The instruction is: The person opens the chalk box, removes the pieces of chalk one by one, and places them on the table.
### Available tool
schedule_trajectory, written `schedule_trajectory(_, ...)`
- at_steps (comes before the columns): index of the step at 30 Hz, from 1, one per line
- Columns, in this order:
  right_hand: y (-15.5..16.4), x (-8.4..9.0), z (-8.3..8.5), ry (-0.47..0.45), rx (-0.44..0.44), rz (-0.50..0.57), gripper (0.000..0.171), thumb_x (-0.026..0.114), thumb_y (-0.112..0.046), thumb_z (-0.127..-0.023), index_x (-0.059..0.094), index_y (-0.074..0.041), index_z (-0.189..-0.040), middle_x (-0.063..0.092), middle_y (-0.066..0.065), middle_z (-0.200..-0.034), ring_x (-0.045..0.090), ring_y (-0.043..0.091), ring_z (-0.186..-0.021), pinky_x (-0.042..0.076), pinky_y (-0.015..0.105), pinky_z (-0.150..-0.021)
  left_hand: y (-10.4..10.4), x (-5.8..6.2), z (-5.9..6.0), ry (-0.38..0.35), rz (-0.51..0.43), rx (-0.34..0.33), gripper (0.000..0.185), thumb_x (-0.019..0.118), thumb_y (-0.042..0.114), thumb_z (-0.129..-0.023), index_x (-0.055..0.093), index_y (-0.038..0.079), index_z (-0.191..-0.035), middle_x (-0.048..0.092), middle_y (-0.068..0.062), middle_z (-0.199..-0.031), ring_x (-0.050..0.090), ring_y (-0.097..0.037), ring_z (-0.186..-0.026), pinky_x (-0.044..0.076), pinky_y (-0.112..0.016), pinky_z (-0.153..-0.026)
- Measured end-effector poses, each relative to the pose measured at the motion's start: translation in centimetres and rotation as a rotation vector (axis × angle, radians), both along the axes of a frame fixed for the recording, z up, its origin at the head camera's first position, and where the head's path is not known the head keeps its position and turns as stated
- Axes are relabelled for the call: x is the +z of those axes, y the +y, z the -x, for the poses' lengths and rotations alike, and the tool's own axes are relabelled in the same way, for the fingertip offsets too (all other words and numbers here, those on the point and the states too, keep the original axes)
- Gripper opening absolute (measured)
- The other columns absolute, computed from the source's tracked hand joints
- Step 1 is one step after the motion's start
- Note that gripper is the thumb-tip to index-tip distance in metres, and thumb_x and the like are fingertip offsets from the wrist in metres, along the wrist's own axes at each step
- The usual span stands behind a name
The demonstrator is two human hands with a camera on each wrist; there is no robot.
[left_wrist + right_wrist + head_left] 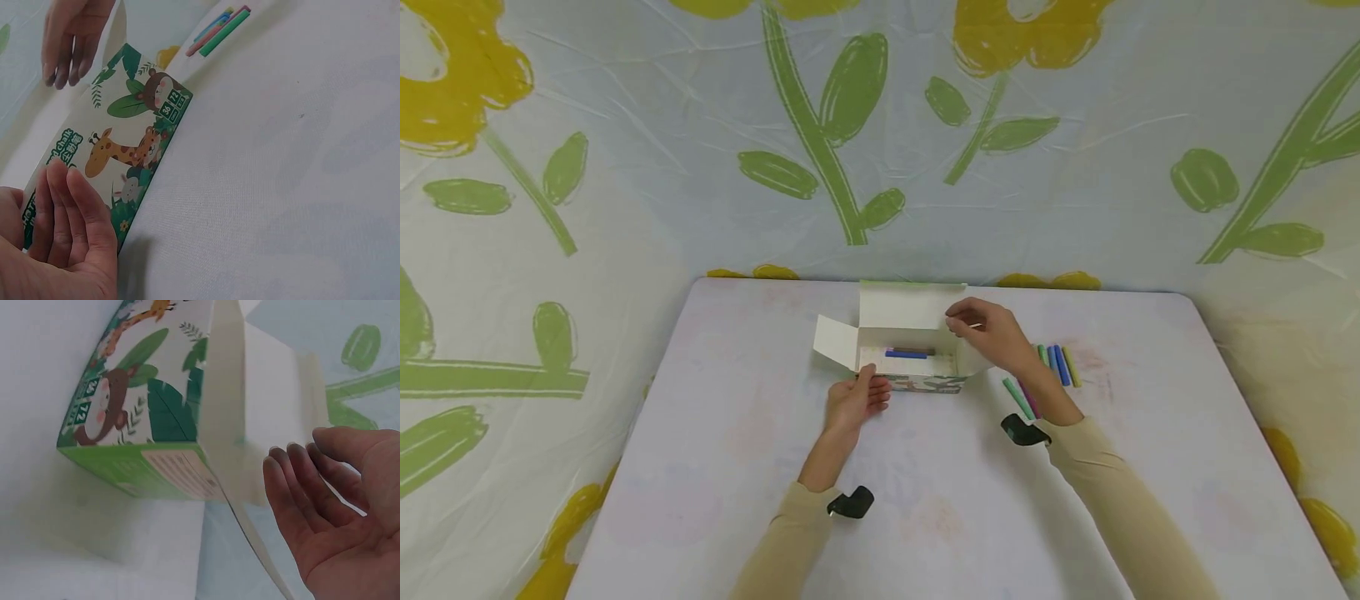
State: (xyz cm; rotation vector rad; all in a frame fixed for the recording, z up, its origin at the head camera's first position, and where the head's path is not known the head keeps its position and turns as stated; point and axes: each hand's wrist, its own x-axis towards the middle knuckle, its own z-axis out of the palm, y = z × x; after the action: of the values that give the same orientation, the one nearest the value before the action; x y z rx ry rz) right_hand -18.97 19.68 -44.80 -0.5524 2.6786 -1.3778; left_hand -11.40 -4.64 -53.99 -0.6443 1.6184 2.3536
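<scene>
A chalk box (925,384) printed with jungle animals lies on the table, its lid and side flaps folded open. A blue chalk stick (906,355) and a darker stick behind it show inside. At the box's front left, my left hand (850,404) holds the front wall, thumb up at the rim and fingers along the printed face (128,119). Over the right end, my right hand (992,333) hovers beside the raised lid (902,307) with loosely bent fingers. The right wrist view shows nothing between those fingers (312,487); the right side flap (250,531) stands out near them.
To the right of the box lie several chalk sticks: blue (1062,365), yellow (1072,367) and mint green (1018,398) among them, some partly hidden by my right forearm. Behind the table (715,467) hangs a flower-printed cloth (700,125).
</scene>
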Motion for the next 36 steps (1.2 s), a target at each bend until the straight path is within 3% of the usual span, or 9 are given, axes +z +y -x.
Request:
schedule_trajectory(6, -1.7, -1.4, 0.3, -0.009, 0.032, -0.007, 0.021, 0.068, -0.013, -0.101, 0.069, 0.001, -0.117, 0.073, 0.015, -0.107, 0.071, 0.030, -0.099, 0.059, 0.045, -0.087, -0.1, 0.0, 0.0, 0.007, -0.002, -0.007, 0.038, 0.063, 0.029, -0.103, 0.072, -0.007, -0.095, 0.073, -0.006, -0.080, 0.069, -0.010, -0.069, 0.059, -0.022, -0.066)
schedule_trajectory(13, -3.1, -2.7, 0.5, 0.005, 0.112, -0.013, 0.018, 0.066, -0.003, -0.099, 0.068, 0.008, -0.114, 0.072, 0.023, -0.108, 0.070, 0.036, -0.101, 0.058, 0.052, -0.091, 0.0, -0.1, 0.1, 0.013, -0.014, 0.000, 0.037, 0.062, 0.027, -0.103, 0.073, -0.006, -0.092, 0.073, -0.005, -0.078, 0.068, -0.010, -0.068, 0.059, -0.022, -0.065)
schedule_trajectory(25, -4.9, -4.5, 0.7, 0.007, 0.278, -0.142, 0.016, 0.067, -0.003, -0.098, 0.068, 0.008, -0.110, 0.072, 0.015, -0.101, 0.068, 0.029, -0.094, 0.058, 0.046, -0.087, 0.0, 0.1, -0.2, 0.024, -0.005, -0.002, 0.040, 0.063, 0.029, -0.103, 0.072, -0.010, -0.097, 0.073, -0.005, -0.079, 0.068, -0.009, -0.068, 0.059, -0.021, -0.065)
schedule_trajectory(31, -5.4, -4.7, 0.8, 0.030, 0.379, -0.227, 0.015, 0.066, 0.004, -0.096, 0.067, 0.007, -0.110, 0.070, 0.019, -0.103, 0.065, 0.029, -0.091, 0.055, 0.046, -0.083, 0.0, -0.3, -0.2, 0.032, -0.004, 0.000, 0.038, 0.062, 0.028, -0.102, 0.074, -0.006, -0.091, 0.073, -0.005, -0.078, 0.069, -0.010, -0.067, 0.060, -0.022, -0.064)
schedule_trajectory(36, -5.4, -4.3, 1.0, 0.041, 0.413, -0.275, 0.017, 0.067, 0.007, -0.094, 0.068, 0.008, -0.111, 0.070, 0.020, -0.105, 0.064, 0.030, -0.093, 0.055, 0.048, -0.085, -0.1, -0.4, -0.1, 0.039, -0.007, 0.002, 0.037, 0.062, 0.028, -0.102, 0.074, -0.004, -0.089, 0.073, -0.006, -0.078, 0.069, -0.010, -0.067, 0.059, -0.022, -0.063)
